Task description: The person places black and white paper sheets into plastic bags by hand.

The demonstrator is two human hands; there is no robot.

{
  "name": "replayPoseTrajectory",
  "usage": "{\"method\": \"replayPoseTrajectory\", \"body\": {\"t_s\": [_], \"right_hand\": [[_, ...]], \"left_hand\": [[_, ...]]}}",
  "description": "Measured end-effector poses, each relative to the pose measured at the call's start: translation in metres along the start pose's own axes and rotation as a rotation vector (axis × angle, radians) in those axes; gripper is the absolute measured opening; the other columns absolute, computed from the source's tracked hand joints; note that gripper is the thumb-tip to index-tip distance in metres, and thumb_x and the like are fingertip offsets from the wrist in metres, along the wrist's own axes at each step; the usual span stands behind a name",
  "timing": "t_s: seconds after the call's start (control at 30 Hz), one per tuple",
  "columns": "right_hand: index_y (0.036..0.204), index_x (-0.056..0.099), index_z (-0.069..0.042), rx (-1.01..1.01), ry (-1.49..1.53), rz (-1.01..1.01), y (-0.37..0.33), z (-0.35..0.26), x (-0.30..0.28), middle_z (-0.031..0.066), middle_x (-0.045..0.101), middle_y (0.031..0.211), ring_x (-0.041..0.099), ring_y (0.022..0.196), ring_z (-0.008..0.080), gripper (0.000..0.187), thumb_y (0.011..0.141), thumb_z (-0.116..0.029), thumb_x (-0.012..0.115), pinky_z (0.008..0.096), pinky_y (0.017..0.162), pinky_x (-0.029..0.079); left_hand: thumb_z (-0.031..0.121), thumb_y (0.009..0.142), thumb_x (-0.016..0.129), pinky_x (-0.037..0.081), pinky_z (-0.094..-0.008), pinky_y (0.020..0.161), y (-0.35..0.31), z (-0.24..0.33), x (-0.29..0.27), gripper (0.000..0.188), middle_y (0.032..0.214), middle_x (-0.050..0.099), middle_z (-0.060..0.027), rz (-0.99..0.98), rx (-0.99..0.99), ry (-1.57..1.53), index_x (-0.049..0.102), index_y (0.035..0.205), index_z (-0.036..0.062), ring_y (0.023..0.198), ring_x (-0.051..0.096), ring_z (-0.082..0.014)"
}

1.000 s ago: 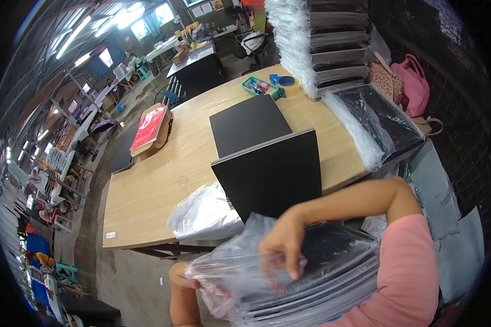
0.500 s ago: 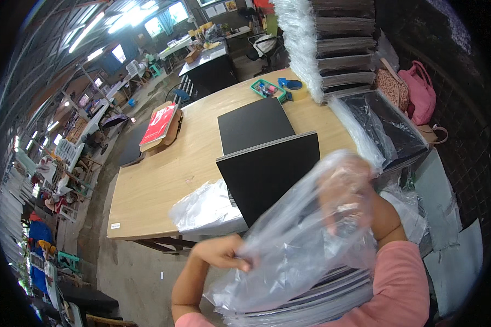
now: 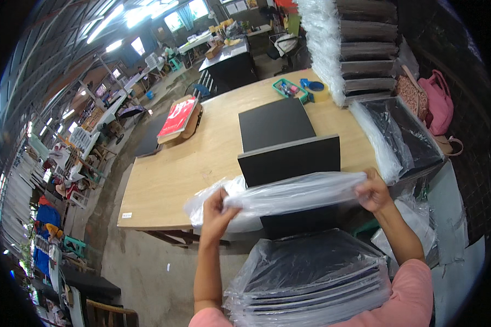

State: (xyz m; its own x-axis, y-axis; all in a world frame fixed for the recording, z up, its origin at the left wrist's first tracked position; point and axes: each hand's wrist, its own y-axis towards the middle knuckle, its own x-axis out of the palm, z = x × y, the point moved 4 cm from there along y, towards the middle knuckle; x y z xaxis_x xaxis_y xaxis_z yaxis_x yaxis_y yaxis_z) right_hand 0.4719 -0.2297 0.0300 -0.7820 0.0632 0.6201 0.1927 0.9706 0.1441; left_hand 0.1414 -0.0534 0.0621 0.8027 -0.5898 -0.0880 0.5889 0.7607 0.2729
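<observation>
A clear plastic bag (image 3: 297, 196) is stretched level between my two hands, gathered into a long band. My left hand (image 3: 217, 211) is closed on one end and my right hand (image 3: 372, 191) pinches the other. Behind the bag, a black panel (image 3: 289, 161) stands tilted at the table's near edge; the bag hides its middle. Another black panel (image 3: 278, 124) lies flat on the table just beyond it. Below my hands, close to my body, sits a stack of plastic-wrapped black panels (image 3: 313, 264). More loose clear plastic (image 3: 197, 210) hangs over the table edge beside my left hand.
The wooden table (image 3: 163, 185) holds a red-covered stack (image 3: 177, 119), a green basket (image 3: 290, 90) and a tape dispenser (image 3: 314, 87). A tall pile of wrapped panels (image 3: 368, 68) rises at the back right, near a pink bag (image 3: 437, 103). A wooden chair (image 3: 112, 313) stands lower left.
The bag, earlier bunched over the wrapped stack, has been raised and pulled taut in front of the standing panel. My right hand has moved out from behind the plastic, and the stack's top now shows.
</observation>
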Motion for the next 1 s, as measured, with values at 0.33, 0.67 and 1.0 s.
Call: {"method": "replayPoseTrajectory", "body": {"t_s": [0.33,0.67,1.0], "right_hand": [[0.098,0.069,-0.003,-0.833,-1.400,0.365,0.038,-0.030,0.036,0.0130,0.054,0.096,0.058,0.071,0.0220,0.027,0.073,0.002,0.059,0.0270,0.061,0.044],[0.088,0.069,0.002,0.458,-0.304,0.093,-0.004,0.004,0.004,0.0072,0.067,0.081,0.061,0.070,0.0127,0.016,0.078,-0.010,0.067,0.0243,0.065,0.048],[0.073,0.066,-0.002,0.535,-0.695,-0.040,-0.065,0.151,-0.120,0.0023,0.060,0.072,0.055,0.067,0.0100,0.011,0.076,-0.012,0.066,0.0229,0.062,0.042]], "left_hand": [[-0.001,0.056,0.067,0.040,-0.0301,0.054,0.007,0.045,0.035,0.070,0.088,0.045,-0.0075,0.306,0.528,1.360,0.062,0.120,0.0252,0.060,0.050,-0.0189],[0.015,0.087,0.058,0.048,-0.0239,0.056,-0.021,-0.043,-0.002,0.022,0.082,0.063,-0.0043,-0.157,-0.820,-0.524,0.062,0.104,0.0018,0.069,0.057,-0.0096],[0.007,0.084,0.062,0.041,-0.0199,0.052,-0.154,-0.263,0.007,0.009,0.078,0.057,-0.0003,-0.001,-1.100,-0.740,0.060,0.093,0.0066,0.061,0.050,-0.0082]]}}
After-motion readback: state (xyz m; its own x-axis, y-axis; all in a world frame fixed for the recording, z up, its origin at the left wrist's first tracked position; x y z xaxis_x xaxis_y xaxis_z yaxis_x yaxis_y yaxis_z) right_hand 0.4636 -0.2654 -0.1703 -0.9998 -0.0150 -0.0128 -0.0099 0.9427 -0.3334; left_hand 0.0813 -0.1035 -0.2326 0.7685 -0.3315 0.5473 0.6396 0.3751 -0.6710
